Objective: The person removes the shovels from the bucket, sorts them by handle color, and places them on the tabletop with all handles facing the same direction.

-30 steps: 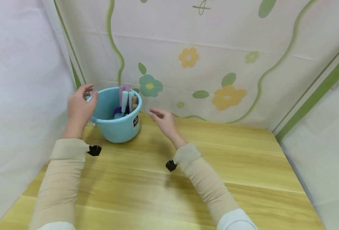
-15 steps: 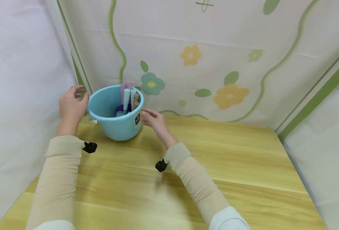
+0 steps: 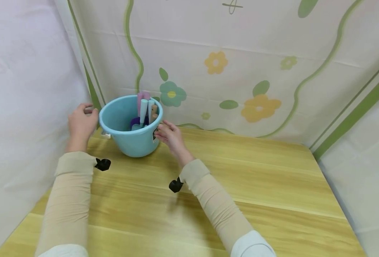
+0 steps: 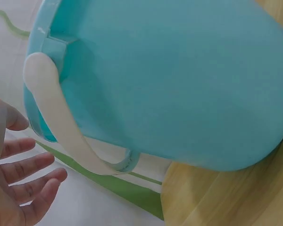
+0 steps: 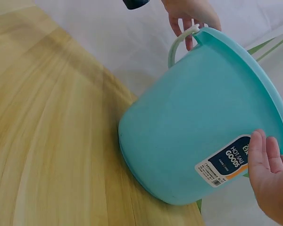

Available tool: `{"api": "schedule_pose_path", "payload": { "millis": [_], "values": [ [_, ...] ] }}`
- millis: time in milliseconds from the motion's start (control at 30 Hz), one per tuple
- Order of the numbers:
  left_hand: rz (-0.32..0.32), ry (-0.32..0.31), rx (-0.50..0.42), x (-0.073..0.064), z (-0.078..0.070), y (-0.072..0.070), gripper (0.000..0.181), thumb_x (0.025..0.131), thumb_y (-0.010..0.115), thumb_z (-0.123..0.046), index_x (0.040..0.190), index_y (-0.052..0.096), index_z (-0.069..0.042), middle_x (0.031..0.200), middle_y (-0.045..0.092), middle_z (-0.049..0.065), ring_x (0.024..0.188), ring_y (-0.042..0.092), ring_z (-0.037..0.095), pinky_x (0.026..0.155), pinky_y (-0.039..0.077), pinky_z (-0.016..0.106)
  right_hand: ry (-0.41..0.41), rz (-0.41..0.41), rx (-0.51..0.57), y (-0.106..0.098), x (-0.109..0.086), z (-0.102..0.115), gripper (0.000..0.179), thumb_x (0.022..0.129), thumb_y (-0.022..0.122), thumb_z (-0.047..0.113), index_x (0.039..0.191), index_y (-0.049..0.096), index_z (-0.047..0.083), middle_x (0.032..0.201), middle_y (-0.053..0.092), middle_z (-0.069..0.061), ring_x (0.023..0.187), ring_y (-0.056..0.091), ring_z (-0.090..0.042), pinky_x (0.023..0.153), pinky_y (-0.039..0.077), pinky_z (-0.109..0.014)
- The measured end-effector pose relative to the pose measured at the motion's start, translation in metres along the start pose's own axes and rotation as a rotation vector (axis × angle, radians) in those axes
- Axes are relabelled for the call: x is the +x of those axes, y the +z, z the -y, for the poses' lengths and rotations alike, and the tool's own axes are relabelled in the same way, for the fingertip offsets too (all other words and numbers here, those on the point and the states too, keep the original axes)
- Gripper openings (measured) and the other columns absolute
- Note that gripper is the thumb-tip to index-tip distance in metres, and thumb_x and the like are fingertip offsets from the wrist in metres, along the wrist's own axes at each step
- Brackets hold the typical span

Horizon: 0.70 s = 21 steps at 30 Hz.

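A light blue bucket (image 3: 133,144) stands upright at the table's back left. Inside it, tools lean against the right wall: light blue handles (image 3: 143,110), pink handles (image 3: 140,101) and wooden handles (image 3: 154,109), with a purple part lower down. My left hand (image 3: 81,123) is at the bucket's left rim, fingers loosely bent, near the white carrying handle (image 4: 70,132) that hangs down. On the other side my right hand (image 3: 172,139) has its extended fingertips at the bucket's wall, over the edge of the printed label (image 5: 226,160). Neither hand grips anything.
The wood-grain table (image 3: 240,185) stretches to the right and front. A white cloth with printed flowers (image 3: 253,82) hangs behind, close to the bucket. Plain white cloth (image 3: 25,89) closes off the left side, near my left hand.
My right hand has moved left, from beside the bucket up to its wall. The left hand has shifted outward and down from overlapping the rim to just left of it.
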<state>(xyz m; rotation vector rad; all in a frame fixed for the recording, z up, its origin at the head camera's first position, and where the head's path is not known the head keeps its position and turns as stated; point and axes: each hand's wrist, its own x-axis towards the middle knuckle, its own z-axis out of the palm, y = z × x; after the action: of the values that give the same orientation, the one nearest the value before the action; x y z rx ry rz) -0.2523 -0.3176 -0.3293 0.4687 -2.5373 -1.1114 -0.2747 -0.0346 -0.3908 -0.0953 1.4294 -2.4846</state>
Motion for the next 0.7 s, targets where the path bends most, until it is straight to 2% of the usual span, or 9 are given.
{"api": "schedule_pose_path", "payload": {
  "millis": [133, 233, 333, 433, 567, 700],
  "values": [
    [0.029, -0.041, -0.086, 0.0032, 0.0037, 0.0025, 0.059, 0.094, 0.038, -0.046, 0.140, 0.041, -0.010, 0.129, 0.052, 0.019, 0.108, 0.056, 0.031, 0.090, 0.045, 0.043, 0.012, 0.007, 0.026, 0.0023, -0.0018, -0.0005, 0.052, 0.091, 0.060, 0.010, 0.139, 0.041, 0.005, 0.106, 0.060, -0.015, 0.091, 0.064, -0.028, 0.085, 0.049, -0.035],
    [0.076, -0.110, -0.218, 0.0052, 0.0071, 0.0032, 0.058, 0.095, 0.040, -0.046, 0.139, 0.043, -0.009, 0.123, 0.054, 0.014, 0.089, 0.061, 0.018, 0.079, 0.051, 0.028, 0.015, 0.005, 0.047, 0.0040, -0.0018, -0.0001, 0.055, 0.090, 0.061, 0.009, 0.140, 0.039, 0.005, 0.105, 0.060, -0.015, 0.086, 0.064, -0.025, 0.084, 0.049, -0.034],
    [0.132, -0.167, -0.337, 0.0052, 0.0099, 0.0022, 0.057, 0.095, 0.042, -0.044, 0.140, 0.042, -0.008, 0.115, 0.053, 0.007, 0.080, 0.059, 0.007, 0.073, 0.051, 0.020, 0.016, -0.002, 0.075, 0.0058, 0.0003, 0.0003, 0.055, 0.090, 0.062, 0.008, 0.140, 0.040, 0.006, 0.102, 0.060, -0.016, 0.082, 0.064, -0.022, 0.083, 0.050, -0.033],
    [0.180, -0.195, -0.432, 0.0038, 0.0105, 0.0011, 0.054, 0.096, 0.046, -0.039, 0.139, 0.042, -0.007, 0.110, 0.051, 0.004, 0.081, 0.058, 0.007, 0.073, 0.050, 0.019, 0.017, -0.010, 0.107, 0.0075, 0.0028, 0.0009, 0.051, 0.089, 0.062, 0.006, 0.137, 0.044, 0.008, 0.099, 0.059, -0.016, 0.079, 0.064, -0.021, 0.081, 0.051, -0.033],
    [0.222, -0.244, -0.512, 0.0018, 0.0076, 0.0032, 0.048, 0.095, 0.050, -0.031, 0.136, 0.045, -0.007, 0.110, 0.050, 0.004, 0.087, 0.056, 0.010, 0.078, 0.049, 0.020, 0.021, -0.022, 0.137, 0.0073, 0.0027, 0.0034, 0.050, 0.089, 0.061, 0.004, 0.136, 0.045, 0.009, 0.098, 0.058, -0.016, 0.078, 0.064, -0.021, 0.081, 0.051, -0.033],
    [0.238, -0.290, -0.553, 0.0023, 0.0057, 0.0056, 0.043, 0.095, 0.052, -0.028, 0.133, 0.048, -0.010, 0.110, 0.049, 0.003, 0.089, 0.053, 0.011, 0.079, 0.048, 0.019, 0.023, -0.016, 0.150, 0.0076, 0.0011, 0.0061, 0.055, 0.088, 0.061, 0.002, 0.139, 0.042, 0.010, 0.096, 0.058, -0.015, 0.078, 0.064, -0.021, 0.081, 0.051, -0.033]
  ]
}}
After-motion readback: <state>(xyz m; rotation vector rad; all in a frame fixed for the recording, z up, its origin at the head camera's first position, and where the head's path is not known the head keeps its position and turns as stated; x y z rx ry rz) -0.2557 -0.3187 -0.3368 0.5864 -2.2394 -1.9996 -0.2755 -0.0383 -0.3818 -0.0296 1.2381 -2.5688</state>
